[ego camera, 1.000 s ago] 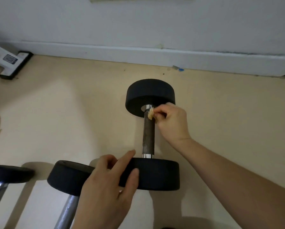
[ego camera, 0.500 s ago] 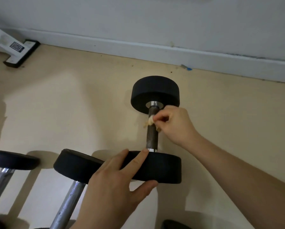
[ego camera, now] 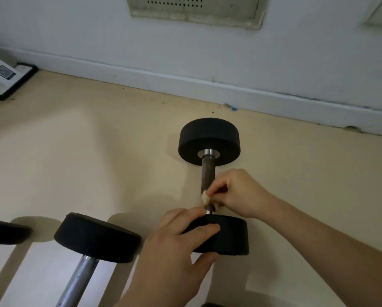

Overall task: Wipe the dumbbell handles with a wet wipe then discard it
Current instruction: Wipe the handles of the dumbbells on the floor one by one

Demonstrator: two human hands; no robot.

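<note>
Left hand [ego camera: 174,251], its wrist cut off by the lower edge, clasps the near head of the dumbbell [ego camera: 229,238], fingers on top and thumb on the near face. Just left lies a second dumbbell [ego camera: 97,240], its bar cropped below. Of a third dumbbell [ego camera: 4,231], little more than one black head shows at the left edge. Right hand [ego camera: 236,191] pinches the wet wipe [ego camera: 205,198], a small crumpled wad, against the near end of the handle [ego camera: 206,173], partly hiding the collar. The far head rests on the floor [ego camera: 97,151] near the baseboard [ego camera: 274,96]. The wall vent [ego camera: 194,9] is cropped above.
</note>
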